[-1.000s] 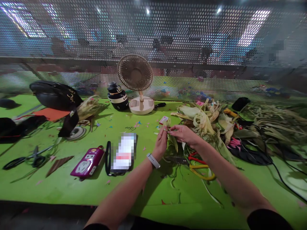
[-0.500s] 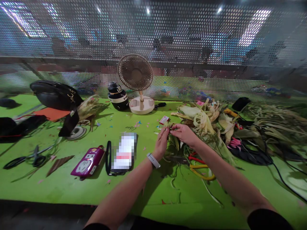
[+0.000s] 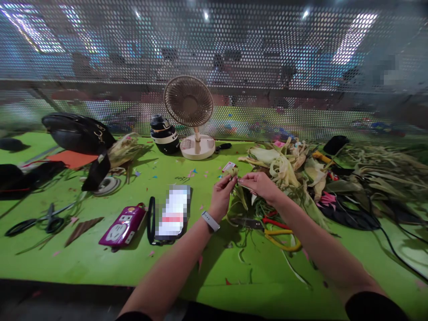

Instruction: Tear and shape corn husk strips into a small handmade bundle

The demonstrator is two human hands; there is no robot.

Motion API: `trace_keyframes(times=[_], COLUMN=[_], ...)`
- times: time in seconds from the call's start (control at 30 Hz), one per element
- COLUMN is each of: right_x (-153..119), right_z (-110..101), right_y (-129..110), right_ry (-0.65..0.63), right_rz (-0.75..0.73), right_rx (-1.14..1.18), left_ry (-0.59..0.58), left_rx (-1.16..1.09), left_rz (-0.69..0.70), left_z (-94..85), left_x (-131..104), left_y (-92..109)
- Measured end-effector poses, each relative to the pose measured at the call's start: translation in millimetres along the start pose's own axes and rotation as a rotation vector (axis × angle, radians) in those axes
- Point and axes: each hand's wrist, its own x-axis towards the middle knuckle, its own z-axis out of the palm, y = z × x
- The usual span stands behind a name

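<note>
My left hand [image 3: 223, 195], with a pale watch band at its wrist, pinches a small piece of corn husk [image 3: 233, 172] above the green table. Close on its right, the closed fingers of my right hand [image 3: 259, 185] meet the same piece; the exact grip is too small to make out. Below my hands lie scissors with red and yellow handles [image 3: 282, 240], among thin green strands. A large heap of pale and green husks [image 3: 282, 167] spreads behind and to the right of my right hand.
A fan [image 3: 198, 147] and a dark bottle [image 3: 165, 139] stand near the perforated screen. Left of my hands lie a phone [image 3: 174, 211], a purple case [image 3: 123, 225] and black scissors [image 3: 50, 218]. A black bag [image 3: 76, 132] sits at the back left; black cables run at right.
My left hand has shifted slightly left and turned. My right hand has moved a little to the right, with a small gap now between the two hands' fingertips.
</note>
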Motion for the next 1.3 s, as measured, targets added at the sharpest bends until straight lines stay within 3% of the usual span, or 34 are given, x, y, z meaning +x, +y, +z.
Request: trace_keyframes(times=[0.2,0.3,0.5,0.6,0.73,0.87,1.13,1.2,1.3], right_x=[-4,-10,-8,-3,-1,-6,-13,-15,-19], right_z=[-2,-5,-15,-16,-14,-10,-1,-3,-8], right_y=[-6,-10,-4,2,5,6,3,-1,-2], right_ry=[-0.009,-0.001,0.118,0.119,0.22,0.346,0.395,0.436,0.51], right_rz=[-0.074,-0.27,-0.765,-0.971,-1.116,-1.131,-0.869,-0.84,-0.84], right_rx=[-0.017,-0.214,-0.951,-1.114,-1.173,-1.029,-0.405,-0.361,-0.517], left_ry=[0.046,0.05,0.064,0.069,0.017,-0.023,-0.167,-0.187,-0.187], left_rx=[-0.105,-0.156,-0.222,-0.235,-0.236,-0.276,-0.221,-0.204,-0.178], left_rz=[-0.01,-0.02,-0.092,-0.13,-0.126,-0.107,-0.163,-0.214,-0.27], left_z=[5.0,7.8,7.0,7.2,10.2,12.5,21.3,20.8,14.9], left_x=[-1,-1,1,2,0,-2,-11,-13,-14], left_y=[15,25,26,25,28,29,38,42,41])
